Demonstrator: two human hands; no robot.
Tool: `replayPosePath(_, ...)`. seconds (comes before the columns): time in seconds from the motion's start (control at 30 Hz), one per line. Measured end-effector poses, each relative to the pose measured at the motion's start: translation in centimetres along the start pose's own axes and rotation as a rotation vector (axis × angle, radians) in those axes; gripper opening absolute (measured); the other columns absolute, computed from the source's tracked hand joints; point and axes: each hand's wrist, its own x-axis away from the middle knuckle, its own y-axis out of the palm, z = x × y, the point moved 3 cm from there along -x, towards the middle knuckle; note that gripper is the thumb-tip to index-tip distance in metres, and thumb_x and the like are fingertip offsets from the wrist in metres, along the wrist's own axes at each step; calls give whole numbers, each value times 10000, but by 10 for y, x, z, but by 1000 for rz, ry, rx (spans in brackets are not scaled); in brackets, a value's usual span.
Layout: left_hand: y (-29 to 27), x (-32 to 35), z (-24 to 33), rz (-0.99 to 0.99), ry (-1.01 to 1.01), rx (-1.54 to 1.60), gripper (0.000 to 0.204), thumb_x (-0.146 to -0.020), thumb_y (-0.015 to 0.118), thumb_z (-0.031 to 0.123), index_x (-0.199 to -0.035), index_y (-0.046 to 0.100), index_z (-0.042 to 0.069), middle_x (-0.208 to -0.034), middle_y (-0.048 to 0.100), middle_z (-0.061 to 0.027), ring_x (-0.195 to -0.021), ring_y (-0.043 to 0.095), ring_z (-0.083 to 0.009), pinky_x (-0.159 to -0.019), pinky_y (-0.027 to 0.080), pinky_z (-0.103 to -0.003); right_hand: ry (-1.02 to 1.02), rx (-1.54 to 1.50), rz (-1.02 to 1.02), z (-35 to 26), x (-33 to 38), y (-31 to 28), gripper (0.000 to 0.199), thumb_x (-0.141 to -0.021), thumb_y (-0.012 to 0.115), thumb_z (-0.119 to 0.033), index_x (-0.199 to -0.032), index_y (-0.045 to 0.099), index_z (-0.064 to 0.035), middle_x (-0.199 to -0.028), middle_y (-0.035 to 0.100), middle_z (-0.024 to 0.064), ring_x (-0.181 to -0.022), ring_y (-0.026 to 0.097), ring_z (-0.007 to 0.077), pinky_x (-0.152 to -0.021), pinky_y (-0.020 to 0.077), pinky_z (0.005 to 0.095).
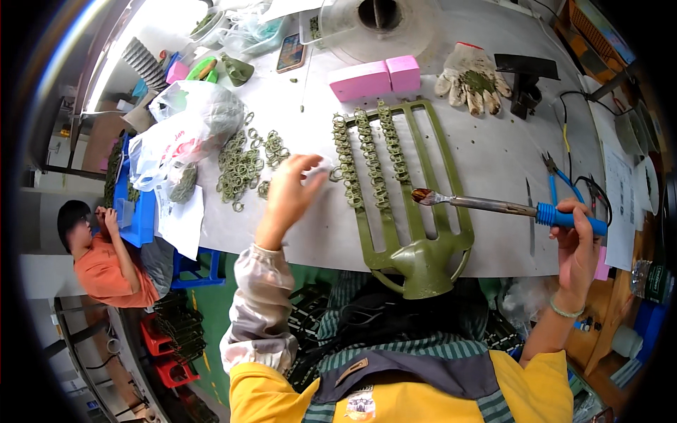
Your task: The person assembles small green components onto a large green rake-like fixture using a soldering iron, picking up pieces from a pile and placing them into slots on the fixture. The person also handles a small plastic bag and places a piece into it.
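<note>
In my right hand [577, 243] is a soldering iron [493, 205] with a blue handle, its long metal shaft pointing left and its brown, crusted tip over the green frame. My left hand [289, 194] hovers left of the frame, thumb and fingers apart, close to a small green ring [336, 174] beside the leftmost row; I cannot tell whether it touches the ring. The fork-shaped green frame [423, 264] lies with its cup-like base toward me. Rows of small green rings [370, 158] line three of its bars. Loose green rings [240, 166] lie in a pile left of my left hand.
Behind the frame are pink blocks [360, 81], a stained glove [472, 79] and a black stand [525, 84]. Plastic bags [187, 130] and a phone [290, 53] lie left. Blue-handled pliers [553, 176] and cables are right. Another person [113, 264] sits far left.
</note>
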Motion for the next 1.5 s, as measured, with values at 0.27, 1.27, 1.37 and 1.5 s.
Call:
replayPosePath(0.27, 14, -1, 11, -72, -4, 57, 211, -834, 723, 32, -1026, 643, -5, -919, 646, -85, -765, 641, -152, -728, 530, -264, -9, 18, -6, -6, 3, 5, 209, -948, 592, -162, -972, 661, 34, -1007, 673, 103, -667, 619, 147, -649, 542, 269)
replayPosePath(1.27, 55, -6, 125, 80, 478, -101, 111, -783, 761, 157, -884, 724, 132, -750, 700, -3, -888, 596, -203, -834, 425, -349, 72, -14, -98, 22, -6, 26, 214, -941, 599, -159, -987, 671, 37, -900, 674, 89, -720, 654, 154, -684, 547, 269)
replayPosePath(1.37, 54, -6, 123, 71, 442, -95, 150, -754, 785, 150, -897, 745, 132, -737, 693, -7, -883, 591, -202, -859, 426, -357, 65, -13, -116, 21, -7, 29, 210, -937, 601, -150, -989, 668, 43, -912, 673, 93, -711, 649, 158, -675, 546, 272)
replayPosePath(1.5, 50, -2, 118, 85, 440, -119, 158, -748, 791, 155, -897, 744, 137, -768, 709, -2, -900, 589, -198, -859, 417, -360, 48, 32, -48, 10, -5, 16, 193, -930, 610, -149, -938, 661, 38, -940, 667, 106, -684, 632, 160, -647, 534, 265)
